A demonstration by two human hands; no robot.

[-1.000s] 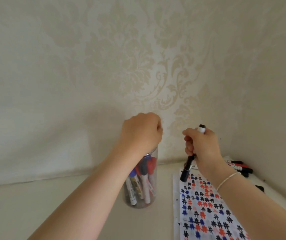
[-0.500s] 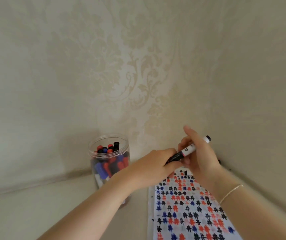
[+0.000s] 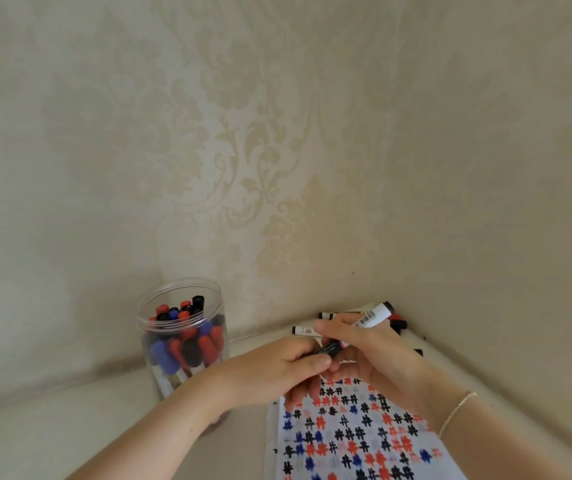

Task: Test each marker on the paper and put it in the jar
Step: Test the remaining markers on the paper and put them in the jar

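**Marker testing in a tight corner**

Not much elbow room here: the bench [image 3: 52, 441] runs straight into a corner, walls closing in at the back and on the right. The open space is on the left, in front of the jar.

The bench is pale and smooth, and the wallpaper [image 3: 243, 150] is cream with a raised damask pattern.

The jar [image 3: 183, 337] is clear plastic, round, lid off, standing near the back wall and packed with red, blue and black capped markers. The paper [image 3: 353, 434] lies to its right, covered in little hash marks in those colours. Both hands meet just above its far edge: right hand [image 3: 378, 355] gripping the white barrel of a marker [image 3: 371, 318], left hand [image 3: 288, 370] pinching its black cap end. A few loose markers [image 3: 307, 330] lie behind, in the corner.
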